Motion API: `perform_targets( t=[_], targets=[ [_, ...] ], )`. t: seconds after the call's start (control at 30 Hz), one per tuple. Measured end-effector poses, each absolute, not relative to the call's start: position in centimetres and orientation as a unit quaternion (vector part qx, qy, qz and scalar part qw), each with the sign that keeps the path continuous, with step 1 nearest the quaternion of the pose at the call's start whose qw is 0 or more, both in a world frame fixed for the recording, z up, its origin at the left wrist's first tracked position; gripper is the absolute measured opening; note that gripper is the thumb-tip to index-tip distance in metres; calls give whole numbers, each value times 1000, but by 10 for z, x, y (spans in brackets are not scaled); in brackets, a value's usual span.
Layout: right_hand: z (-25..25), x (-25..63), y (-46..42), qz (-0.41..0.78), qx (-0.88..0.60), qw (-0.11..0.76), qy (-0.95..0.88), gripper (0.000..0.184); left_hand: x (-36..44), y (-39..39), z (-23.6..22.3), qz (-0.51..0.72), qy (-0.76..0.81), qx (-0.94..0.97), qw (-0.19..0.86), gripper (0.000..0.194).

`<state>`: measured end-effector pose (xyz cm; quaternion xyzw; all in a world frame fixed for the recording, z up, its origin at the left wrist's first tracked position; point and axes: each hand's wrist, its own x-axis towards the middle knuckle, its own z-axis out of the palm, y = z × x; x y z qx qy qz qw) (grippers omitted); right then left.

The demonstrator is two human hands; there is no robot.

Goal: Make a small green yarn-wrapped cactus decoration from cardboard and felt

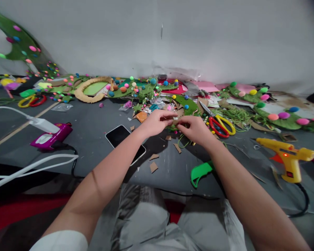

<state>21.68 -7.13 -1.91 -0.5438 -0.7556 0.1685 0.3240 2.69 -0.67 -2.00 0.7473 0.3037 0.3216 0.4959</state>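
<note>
My left hand (156,122) and my right hand (195,128) meet over the middle of the table, fingertips almost touching. Both pinch what looks like a small brown piece of cardboard (175,122), mostly covered by the fingers. Cardboard scraps (154,167) lie on the tabletop below them. A green leaf-shaped piece with pompoms (185,104) is just beyond my fingers. To the right of my right hand rest scissors (219,126) with red and yellow handles. A green cutter (201,171) lies partly under my right forearm, and a phone (119,136) partly under my left.
A yellow glue gun (288,155) with a lit red light lies at right, its cord trailing off the edge. At left are a purple power socket (51,136) with a white plug and cables. Pompom-dotted green pieces, green yarn (238,116) and a tan ring (90,98) line the wall.
</note>
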Motion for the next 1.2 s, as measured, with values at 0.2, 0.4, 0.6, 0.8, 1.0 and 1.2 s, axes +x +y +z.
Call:
perform_targets(
  t=[0.2, 0.4, 0.6, 0.8, 1.0, 1.2],
  targets=[
    [-22, 215, -71, 160, -602, 274, -733, 15, 28, -5, -31, 297, 391, 793, 360, 37],
    [-18, 214, -74, 116, -563, 274, -771, 13, 27, -4, -29, 289, 372, 791, 390, 20],
    [-17, 219, -73, 75, -526, 297, -794, 10, 25, -7, -19, 234, 320, 820, 412, 26],
    [-16, 226, -72, 113, -520, 358, -767, 12, 23, -6, -18, 239, 285, 750, 547, 33],
    [-17, 223, -68, 237, -529, 438, -687, 21, 19, -6, -14, 277, 274, 615, 686, 39],
    [-24, 210, -65, 288, -528, 467, -648, 18, 25, -4, -18, 372, 297, 574, 666, 30]
  ],
)
